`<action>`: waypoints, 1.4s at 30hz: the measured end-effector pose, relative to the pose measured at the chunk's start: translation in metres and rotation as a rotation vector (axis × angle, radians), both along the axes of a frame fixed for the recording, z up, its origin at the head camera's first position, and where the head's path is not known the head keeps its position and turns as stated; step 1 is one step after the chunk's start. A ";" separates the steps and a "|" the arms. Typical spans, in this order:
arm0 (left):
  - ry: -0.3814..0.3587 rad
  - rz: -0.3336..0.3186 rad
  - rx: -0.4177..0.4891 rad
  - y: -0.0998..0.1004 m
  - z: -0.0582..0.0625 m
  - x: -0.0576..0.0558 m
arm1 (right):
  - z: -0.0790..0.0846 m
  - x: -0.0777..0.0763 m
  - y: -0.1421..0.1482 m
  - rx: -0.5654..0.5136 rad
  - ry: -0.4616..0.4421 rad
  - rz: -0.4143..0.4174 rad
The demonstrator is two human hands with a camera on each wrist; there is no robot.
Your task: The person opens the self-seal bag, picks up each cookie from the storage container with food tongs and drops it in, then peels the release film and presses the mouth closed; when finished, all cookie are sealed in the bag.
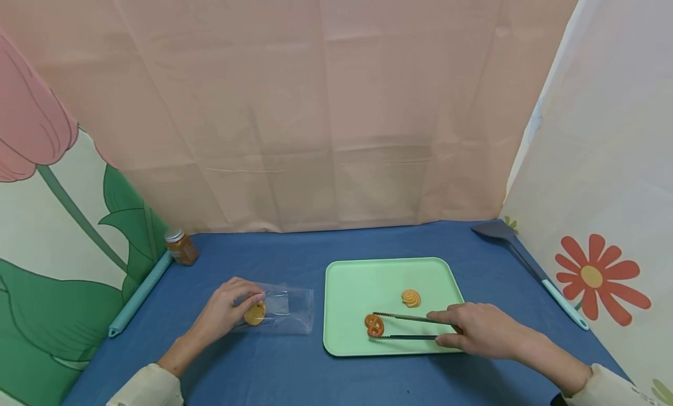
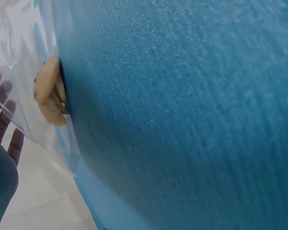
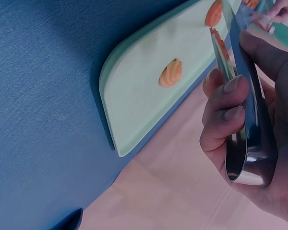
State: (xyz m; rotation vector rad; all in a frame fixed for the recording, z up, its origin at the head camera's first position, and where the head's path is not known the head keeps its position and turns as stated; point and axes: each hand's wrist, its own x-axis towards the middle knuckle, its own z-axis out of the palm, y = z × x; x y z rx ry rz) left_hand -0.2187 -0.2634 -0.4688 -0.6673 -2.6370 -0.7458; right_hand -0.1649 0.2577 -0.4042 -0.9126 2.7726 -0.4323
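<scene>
My left hand (image 1: 226, 306) grips the open end of a clear plastic bag (image 1: 298, 313). Inside the bag is a round yellow cookie (image 1: 255, 314); the left wrist view shows several cookies (image 2: 49, 86) stacked there. With thumb and fingers, my right hand (image 1: 486, 330) holds metal tongs (image 3: 257, 158) over a light green tray (image 1: 363, 277). The tong tips stand on either side of a brown pretzel (image 1: 374, 330) at the tray's left side. Behind the tongs, a swirled cookie (image 1: 410, 298) lies on the tray.
A blue cloth (image 1: 294, 371) covers the table. At the back left stands a jar (image 1: 181, 247) with a silver lid, near a rolled teal mat (image 1: 141, 294). A dark spatula (image 1: 520, 260) with a pale blue handle lies along the right edge. Curtains hang around the table.
</scene>
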 end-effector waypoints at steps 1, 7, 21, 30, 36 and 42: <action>-0.001 -0.001 0.002 0.000 0.000 0.000 | 0.000 0.000 0.000 -0.003 0.000 -0.001; -0.004 0.004 0.002 0.001 0.000 0.000 | -0.001 -0.002 -0.002 -0.020 0.009 0.001; 0.016 0.016 -0.003 0.000 -0.001 0.000 | 0.002 -0.004 -0.006 -0.038 0.033 0.017; 0.014 0.021 0.002 0.000 -0.002 0.001 | 0.003 -0.007 -0.013 -0.059 0.054 0.027; 0.000 0.021 -0.002 0.000 -0.001 0.001 | 0.006 -0.010 -0.020 -0.052 0.064 0.026; 0.003 0.015 -0.001 0.001 -0.001 0.001 | 0.009 -0.012 -0.027 -0.068 0.064 0.046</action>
